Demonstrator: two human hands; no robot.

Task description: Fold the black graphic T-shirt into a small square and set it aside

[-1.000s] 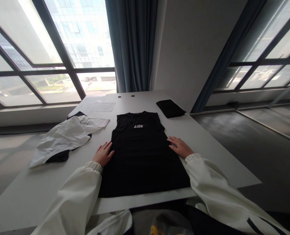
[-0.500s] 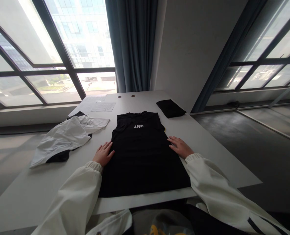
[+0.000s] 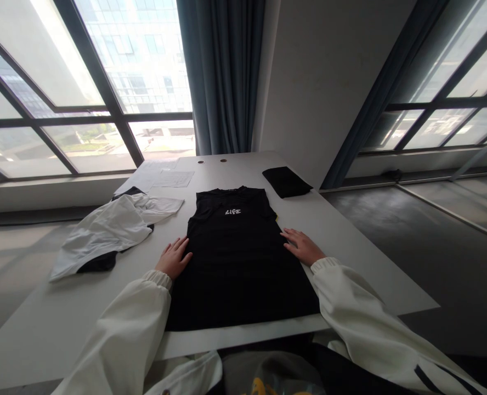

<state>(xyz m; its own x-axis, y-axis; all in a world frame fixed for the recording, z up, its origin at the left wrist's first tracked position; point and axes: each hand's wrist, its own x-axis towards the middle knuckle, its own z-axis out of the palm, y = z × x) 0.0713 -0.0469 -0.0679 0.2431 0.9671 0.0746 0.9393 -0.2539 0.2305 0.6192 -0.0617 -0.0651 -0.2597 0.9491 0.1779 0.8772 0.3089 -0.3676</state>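
A black T-shirt [image 3: 239, 263] lies spread flat before me, its neckline at the far end and its hem near the table's front edge. White lettering marks its upper chest. On the shirt's left edge rests my left hand [image 3: 174, 259], fingers stretched out and flat. My right hand [image 3: 303, 247] lies open along the opposite edge, its fingertips at the fabric. Neither hand grips anything. A small yellow bit shows beside the shirt's right sleeve.
The white table [image 3: 362, 274] bears a crumpled white and black garment [image 3: 112, 227] on the left. A folded black cloth [image 3: 287, 182] lies at the far right. Papers [image 3: 171, 179] and two round holes are at the back. Windows and a blue curtain [image 3: 222, 77] stand beyond.
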